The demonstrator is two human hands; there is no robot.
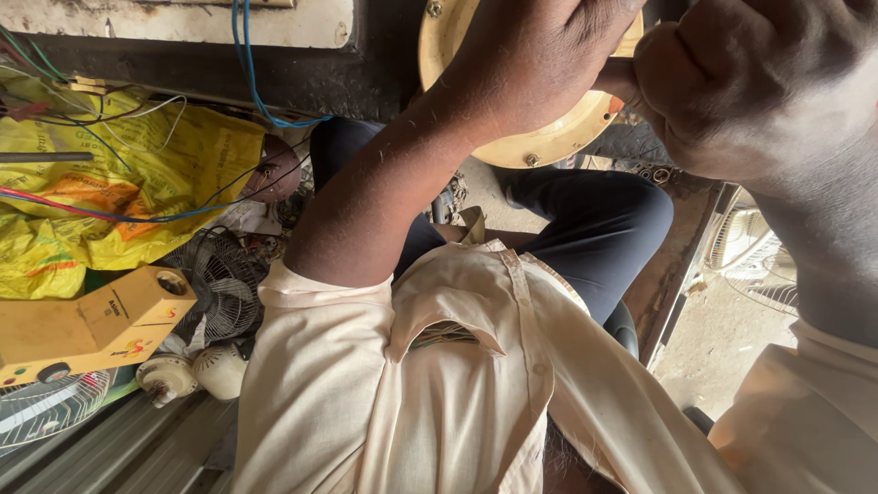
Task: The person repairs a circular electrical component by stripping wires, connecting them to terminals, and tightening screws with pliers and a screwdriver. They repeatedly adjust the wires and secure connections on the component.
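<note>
Cream round motor housing [549, 137], top centre, held over the lap. Left hand [540, 64] clenched over its face, fingers wrapped down on it; right hand [732, 82] fisted tight against its right edge, whatever it pinches is hidden. Looks like mid-step working on the housing; next move likely needs a steady left hold. Around: dark trousers [594, 220], cream shirt [457, 384], yellow bag [137, 165], fan guard [224, 284].

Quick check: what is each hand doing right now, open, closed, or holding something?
Left hand: closed over the round cream-yellow metal housing.
Right hand: clenched at the housing's edge; what it grips cannot be told.
</note>
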